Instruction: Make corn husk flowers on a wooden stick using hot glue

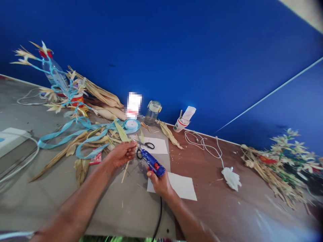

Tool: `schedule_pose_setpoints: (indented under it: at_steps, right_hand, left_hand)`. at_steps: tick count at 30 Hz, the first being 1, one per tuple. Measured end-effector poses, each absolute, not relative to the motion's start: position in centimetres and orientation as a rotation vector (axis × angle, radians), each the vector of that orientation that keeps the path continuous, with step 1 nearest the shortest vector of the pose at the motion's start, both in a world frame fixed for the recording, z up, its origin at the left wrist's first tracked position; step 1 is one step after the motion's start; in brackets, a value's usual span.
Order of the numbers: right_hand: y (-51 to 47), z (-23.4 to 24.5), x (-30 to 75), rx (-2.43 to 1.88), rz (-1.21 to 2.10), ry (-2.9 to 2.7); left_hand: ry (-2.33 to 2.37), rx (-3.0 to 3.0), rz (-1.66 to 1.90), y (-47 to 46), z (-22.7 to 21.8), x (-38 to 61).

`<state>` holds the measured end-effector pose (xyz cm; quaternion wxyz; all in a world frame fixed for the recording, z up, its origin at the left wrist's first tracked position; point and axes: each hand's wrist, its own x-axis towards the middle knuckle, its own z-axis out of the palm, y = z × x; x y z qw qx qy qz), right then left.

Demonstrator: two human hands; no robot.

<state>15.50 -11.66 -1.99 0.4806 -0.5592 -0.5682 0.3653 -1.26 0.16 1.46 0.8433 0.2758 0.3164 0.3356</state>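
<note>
My right hand (161,183) is closed round a blue glue gun (152,162), whose nozzle points up and left toward my left hand. Its black cord (158,218) runs down toward me. My left hand (122,154) pinches a thin pale stick (125,171) together with a strip of dried corn husk (121,131), held just left of the gun's tip. Both hands hover over a grey mat (113,208) on the table.
Black-handled scissors (147,145) lie on white paper (157,145). A light-blue ribbon spool (132,124), loose ribbon and husks spread left. A glass jar (152,112) and paper cup (180,124) stand by the blue wall. White cable (207,144) and husk flowers (280,164) lie right.
</note>
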Motion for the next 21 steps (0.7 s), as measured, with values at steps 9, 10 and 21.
schedule_pose_setpoints:
  at_steps: [9, 10, 21]
  right_hand:
    - [-11.65, -2.35, 15.61, -1.381, 0.906, -1.374]
    - [-11.64, -2.40, 15.63, -1.385, 0.901, -1.376]
    - [-11.43, -2.05, 15.41, -1.414, 0.894, -1.386]
  left_hand:
    - [0.714, 0.600, 0.698, 0.06, 1.54, -1.10]
    - [0.715, 0.599, 0.696, 0.06, 1.53, -1.08]
    - [0.658, 0.550, 0.697, 0.10, 1.56, -1.21]
